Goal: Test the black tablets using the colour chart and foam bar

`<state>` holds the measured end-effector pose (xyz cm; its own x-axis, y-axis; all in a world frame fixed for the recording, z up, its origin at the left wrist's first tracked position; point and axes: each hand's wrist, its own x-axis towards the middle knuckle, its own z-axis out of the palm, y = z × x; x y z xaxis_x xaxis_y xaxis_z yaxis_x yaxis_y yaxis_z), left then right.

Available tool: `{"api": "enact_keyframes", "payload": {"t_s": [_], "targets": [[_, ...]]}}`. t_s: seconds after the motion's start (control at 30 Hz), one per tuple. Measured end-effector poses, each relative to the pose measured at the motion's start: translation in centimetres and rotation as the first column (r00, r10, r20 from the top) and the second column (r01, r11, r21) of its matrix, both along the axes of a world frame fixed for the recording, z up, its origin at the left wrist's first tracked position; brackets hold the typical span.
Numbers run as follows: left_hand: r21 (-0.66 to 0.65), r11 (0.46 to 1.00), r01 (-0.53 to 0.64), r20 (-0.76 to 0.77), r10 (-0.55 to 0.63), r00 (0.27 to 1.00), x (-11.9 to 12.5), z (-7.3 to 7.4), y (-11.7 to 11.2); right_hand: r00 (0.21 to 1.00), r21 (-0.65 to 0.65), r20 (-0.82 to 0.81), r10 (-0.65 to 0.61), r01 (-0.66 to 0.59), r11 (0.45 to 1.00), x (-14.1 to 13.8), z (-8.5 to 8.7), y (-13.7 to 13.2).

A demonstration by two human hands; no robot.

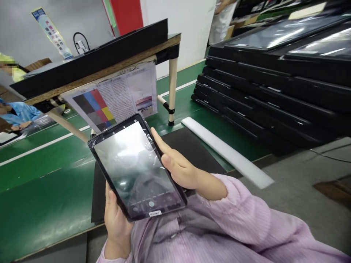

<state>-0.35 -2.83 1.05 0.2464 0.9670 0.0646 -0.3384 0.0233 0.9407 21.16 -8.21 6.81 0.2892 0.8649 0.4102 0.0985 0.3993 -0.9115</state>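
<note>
Between both hands I hold a tablet [137,168], tilted, its bright screen showing a camera view with a round shutter button near the bottom. My left hand [117,215] is closed on its lower left edge. On the right edge, my right hand [178,166] grips with the thumb at the front; the fingers behind are hidden. A small white label [155,213] is stuck at the tablet's lower edge. Just beyond the tablet, a printed sheet with colour blocks [115,96] hangs under a raised shelf [104,64].
Black trays [263,95] are piled at the right, with glossy panels on top. A white foam strip [225,151] and a black mat [192,149] lie on the green bench [49,204]. At the left edge sits a person in blue [23,115]; another person stands at the back.
</note>
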Motion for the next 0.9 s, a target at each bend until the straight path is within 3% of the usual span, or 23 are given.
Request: {"api": "enact_keyframes", "payload": {"t_s": [0.2,0.3,0.4,0.47,0.53,0.6,0.7,0.77,0.9], "targets": [[-0.062,0.994,0.092,0.030,-0.090,0.995,1.5,-0.6,-1.1,0.949,-0.024,0.300,-0.096,0.109,0.994,2.6,0.9,-0.8],[-0.177,0.981,0.083,0.043,-0.077,0.996,2.6,-0.3,-1.7,0.931,-0.089,0.346,-0.116,0.156,0.984,3.8,-0.1,-1.2],[-0.289,0.956,0.046,0.002,-0.048,0.999,4.2,0.4,-2.4,0.954,-0.142,0.275,-0.122,0.166,0.976,5.5,-2.0,-1.1],[-0.371,0.927,0.056,-0.025,-0.070,0.997,5.5,1.0,-2.6,0.937,-0.112,0.221,-0.270,0.300,0.947,6.8,-3.4,-0.9],[-0.457,0.886,0.081,-0.041,-0.112,0.993,7.1,1.4,-2.5,0.867,-0.076,0.213,-0.451,0.474,0.877,7.9,-4.6,-1.1],[-0.529,0.843,0.097,-0.052,-0.147,0.988,8.7,1.5,-2.2,0.826,-0.071,0.260,-0.500,0.533,0.843,8.6,-5.2,-1.6],[-0.572,0.806,0.154,-0.046,-0.219,0.975,9.9,1.4,-1.7,0.847,-0.102,0.391,-0.360,0.429,0.898,8.8,-5.3,-2.8],[-0.532,0.826,0.184,-0.073,-0.262,0.962,9.4,1.1,-1.6,0.818,-0.131,0.523,-0.239,0.355,0.926,8.5,-5.2,-3.5],[-0.256,0.928,0.270,-0.323,-0.345,0.881,5.1,1.1,-1.8,0.606,-0.186,0.794,-0.047,0.316,0.930,7.7,-5.3,-3.9]]}}
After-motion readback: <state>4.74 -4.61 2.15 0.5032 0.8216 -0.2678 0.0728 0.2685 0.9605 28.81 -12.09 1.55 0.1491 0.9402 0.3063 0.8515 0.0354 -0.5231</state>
